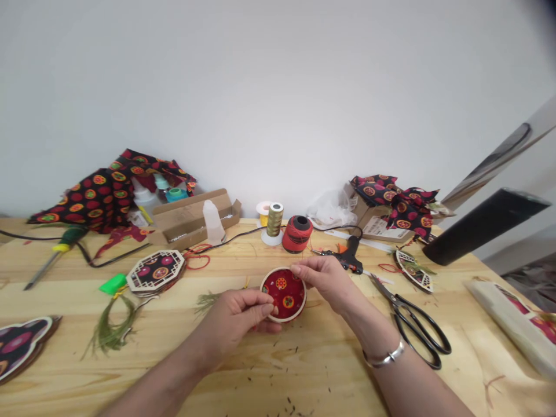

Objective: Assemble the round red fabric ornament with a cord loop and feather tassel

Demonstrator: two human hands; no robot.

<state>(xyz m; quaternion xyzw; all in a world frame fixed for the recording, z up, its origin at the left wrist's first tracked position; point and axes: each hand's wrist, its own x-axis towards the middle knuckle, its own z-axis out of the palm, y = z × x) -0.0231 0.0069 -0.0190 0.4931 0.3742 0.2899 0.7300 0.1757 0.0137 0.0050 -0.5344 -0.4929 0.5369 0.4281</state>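
Observation:
A small round wooden-rimmed piece (284, 294) covered in red patterned fabric is held just above the wooden table (278, 359). My left hand (238, 315) grips its lower left edge with closed fingers. My right hand (324, 279) pinches its upper right rim between thumb and fingers. A silver bracelet sits on my right wrist.
Black scissors (412, 321) lie right of my right hand, a glue gun (347, 258) behind it. Thread spools (286, 229), an octagonal fabric ornament (156, 271), a green tassel (110, 330), a cardboard box (191, 220) and patterned cloth (108, 188) stand farther back and left.

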